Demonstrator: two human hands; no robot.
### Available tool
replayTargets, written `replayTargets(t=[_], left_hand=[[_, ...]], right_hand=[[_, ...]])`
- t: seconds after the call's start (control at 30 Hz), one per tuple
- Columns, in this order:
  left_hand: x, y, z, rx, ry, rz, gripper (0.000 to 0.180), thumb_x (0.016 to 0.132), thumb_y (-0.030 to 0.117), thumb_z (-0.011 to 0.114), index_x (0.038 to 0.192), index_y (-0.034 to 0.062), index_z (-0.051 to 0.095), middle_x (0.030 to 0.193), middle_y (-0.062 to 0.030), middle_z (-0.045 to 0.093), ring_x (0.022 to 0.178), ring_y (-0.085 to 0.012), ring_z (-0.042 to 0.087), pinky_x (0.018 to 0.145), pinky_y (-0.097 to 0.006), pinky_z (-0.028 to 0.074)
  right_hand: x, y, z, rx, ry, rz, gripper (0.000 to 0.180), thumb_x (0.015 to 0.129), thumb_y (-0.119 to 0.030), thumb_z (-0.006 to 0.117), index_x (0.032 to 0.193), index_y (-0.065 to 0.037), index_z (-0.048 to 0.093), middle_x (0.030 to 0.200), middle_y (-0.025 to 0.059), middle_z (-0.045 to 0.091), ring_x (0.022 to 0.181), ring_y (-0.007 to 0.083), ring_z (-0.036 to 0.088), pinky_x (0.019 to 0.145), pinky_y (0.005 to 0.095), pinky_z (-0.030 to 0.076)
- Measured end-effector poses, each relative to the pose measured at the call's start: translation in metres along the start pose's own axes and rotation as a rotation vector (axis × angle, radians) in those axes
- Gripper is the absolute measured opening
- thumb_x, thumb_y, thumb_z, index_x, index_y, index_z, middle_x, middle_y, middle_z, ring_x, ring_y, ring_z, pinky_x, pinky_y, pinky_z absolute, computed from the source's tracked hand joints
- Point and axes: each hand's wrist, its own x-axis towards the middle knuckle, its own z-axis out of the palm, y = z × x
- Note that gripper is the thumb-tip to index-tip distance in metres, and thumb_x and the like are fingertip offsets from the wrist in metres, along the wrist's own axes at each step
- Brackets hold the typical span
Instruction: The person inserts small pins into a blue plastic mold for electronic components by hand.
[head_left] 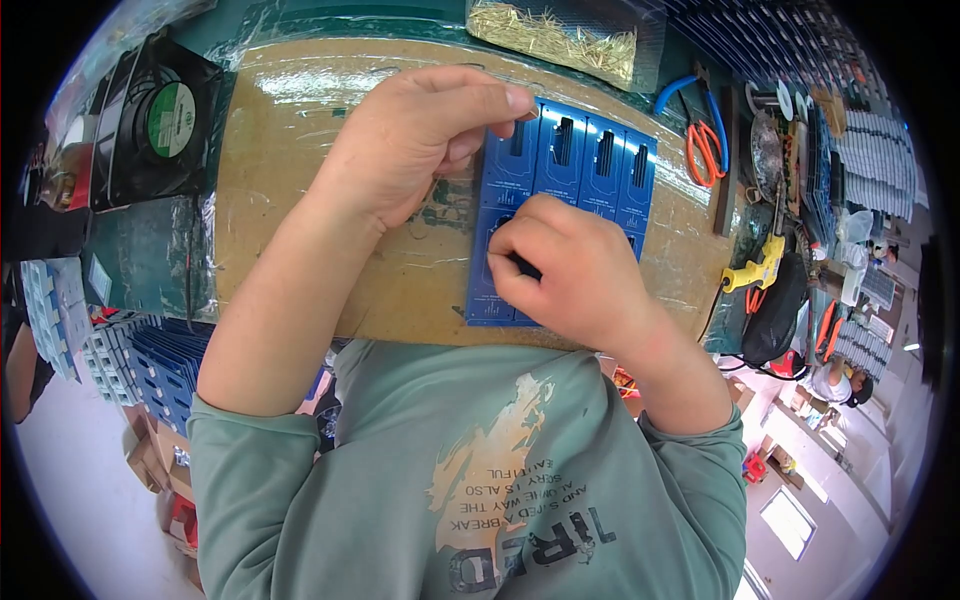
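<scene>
**Both hands on the blue panel**

I look down at a brown tabletop [300, 200] covered with shiny tape. At its far left corner I see a black fan [160, 120] with a green middle. Below the left edge there is a stack of blue boards [165, 365].

Next comes my left hand [420, 140]. The arm comes up from the near edge and leans toward the far right. The hand is bent, with the fingers curled down. Its thumb and first finger pinch the far left corner of the blue panel [590, 160]. So this hand is narrow and holds the panel at that corner.

The blue panel lies in the middle of the tabletop, a bit to the right. It is made of many small blue boards joined side by side, each with a dark slot. Its rows run from left to right, tipped a little toward the near right. It is right under both hands, touching both.

My right hand [565, 270] sits on the near half of the panel, so it is the nearer one to me. It is closed like a fist around a small dark thing [523, 268]. I cannot tell what that thing is. The fist presses down close to the panel's near left part.

At the far edge sits a clear bag of gold pins [555, 35]. By the right edge I see orange-handled pliers [705, 145] and a yellow glue gun [755, 270].
</scene>
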Motion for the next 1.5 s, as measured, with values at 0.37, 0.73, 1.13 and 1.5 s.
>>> replayTargets(t=[0.37, 0.73, 1.13, 1.5], left_hand=[[-0.003, 0.0, 0.005, 0.085, -0.007, 0.004, 0.025, 0.083, 0.024, 0.076, 0.086, 0.0002, 0.071, 0.074, -0.0007, 0.06, 0.056, -0.0057, 0.039, 0.05, -0.023, 0.028], [-0.006, 0.002, 0.009, 0.153, -0.032, -0.028, 0.018, 0.088, 0.021, 0.072, 0.085, 0.003, 0.071, 0.073, 0.0002, 0.062, 0.059, -0.0053, 0.043, 0.054, -0.021, 0.033], [-0.005, 0.004, 0.011, 0.187, -0.004, -0.001, 0.022, 0.088, 0.023, 0.072, 0.091, 0.0015, 0.072, 0.077, -0.0012, 0.064, 0.059, -0.0051, 0.042, 0.053, -0.021, 0.033], [-0.004, 0.005, 0.006, 0.089, 0.021, 0.024, 0.028, 0.088, 0.025, 0.071, 0.096, -0.0021, 0.072, 0.076, -0.0026, 0.062, 0.058, -0.0043, 0.04, 0.052, -0.019, 0.03]], right_hand=[[0.013, 0.0, -0.02, 0.093, 0.143, 0.209, 0.015, 0.081, -0.02, 0.074, 0.09, -0.01, 0.066, 0.083, 0.0059, 0.061, 0.073, 0.0248, 0.064, 0.062, 0.0355, 0.051], [0.024, 0.019, -0.018, 0.163, 0.491, 0.031, 0.014, 0.078, -0.007, 0.076, 0.09, -0.007, 0.068, 0.087, 0.0069, 0.063, 0.078, 0.024, 0.063, 0.066, 0.0334, 0.051], [0.013, 0.014, -0.017, 0.668, 0.476, 0.163, 0.012, 0.084, -0.003, 0.069, 0.094, -0.004, 0.064, 0.092, 0.0066, 0.066, 0.079, 0.0152, 0.063, 0.071, 0.0279, 0.052], [-0.003, 0.002, -0.01, 0.227, -0.008, 0.044, 0.013, 0.083, -0.009, 0.066, 0.096, -0.009, 0.068, 0.091, 0.0087, 0.063, 0.077, 0.029, 0.065, 0.068, 0.0376, 0.055]])
